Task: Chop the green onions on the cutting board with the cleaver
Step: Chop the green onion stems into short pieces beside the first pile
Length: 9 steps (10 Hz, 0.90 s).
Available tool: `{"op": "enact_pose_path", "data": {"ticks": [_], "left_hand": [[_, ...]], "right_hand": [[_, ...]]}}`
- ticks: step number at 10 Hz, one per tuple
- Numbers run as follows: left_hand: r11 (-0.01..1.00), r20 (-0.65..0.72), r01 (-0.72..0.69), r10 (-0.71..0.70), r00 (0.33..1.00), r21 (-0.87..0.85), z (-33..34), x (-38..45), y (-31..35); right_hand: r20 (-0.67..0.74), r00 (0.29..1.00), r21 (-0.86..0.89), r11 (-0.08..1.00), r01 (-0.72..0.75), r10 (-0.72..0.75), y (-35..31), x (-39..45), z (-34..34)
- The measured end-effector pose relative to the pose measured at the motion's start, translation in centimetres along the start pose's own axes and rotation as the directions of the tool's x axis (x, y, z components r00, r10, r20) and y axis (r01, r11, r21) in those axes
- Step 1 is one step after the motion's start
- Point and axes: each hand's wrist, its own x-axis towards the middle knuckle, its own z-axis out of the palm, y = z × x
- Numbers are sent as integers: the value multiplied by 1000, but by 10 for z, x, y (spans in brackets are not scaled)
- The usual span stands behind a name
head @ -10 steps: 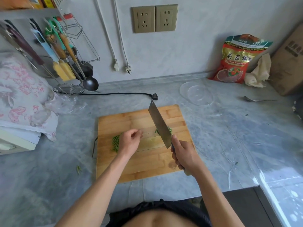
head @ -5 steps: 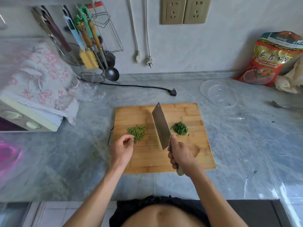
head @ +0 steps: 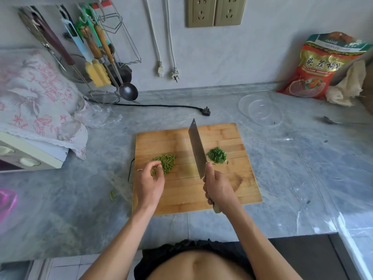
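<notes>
My right hand (head: pixel 219 187) gripping the cleaver (head: pixel 196 149) upright over the bamboo cutting board (head: pixel 181 201), my left hand (head: pixel 150 181) loosely curled, empty, beside coarse green onion pieces (head: pixel 166 162), finer chopped pile (head: pixel 217 155) right of the blade

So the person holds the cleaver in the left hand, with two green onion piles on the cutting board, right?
Not quite. The head view shows the right hand gripping the cleaver; the left hand is by the coarser pile. The two piles, including the finer pile, do lie on the cutting board.

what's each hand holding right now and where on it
Right hand grips the cleaver by its handle. Left hand holds nothing.
</notes>
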Motion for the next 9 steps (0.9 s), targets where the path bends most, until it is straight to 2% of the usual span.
{"op": "enact_pose_path", "data": {"ticks": [1, 2, 3, 4, 5, 6, 7, 9], "left_hand": [[989, -23, -63, 67, 997, 137, -1, 1, -15], [931, 78, -166, 149, 986, 326, 0, -1, -30], [852, 180, -226, 158, 971, 471, 3, -4, -52], [814, 248, -273, 163, 955, 514, 4, -3, -63], [798, 274, -290, 163, 948, 529, 5, 17, -55], [785, 319, -359, 217, 923, 504, 7, 29, -44], [777, 338, -381, 230, 913, 501, 12, 41, -41], [831, 355, -476, 368, 859, 289, 24, 62, -32]], "right_hand": [[-63, 992, -319, 944, 80, -105, 0, 4, 14], [-75, 982, -446, 887, 121, -172, -4, 3, 29], [50, 988, -427, 891, 152, -144, -5, -1, 43], [196, 968, -104, 985, -136, 155, -25, -10, 39], [-12, 918, -463, 816, 345, -396, -4, -1, 41], [29, 959, -383, 883, 272, -283, 4, 2, 34], [36, 969, -384, 892, 240, -245, 8, 10, 27], [97, 976, -385, 897, 217, -195, 1, 11, 27]]}}
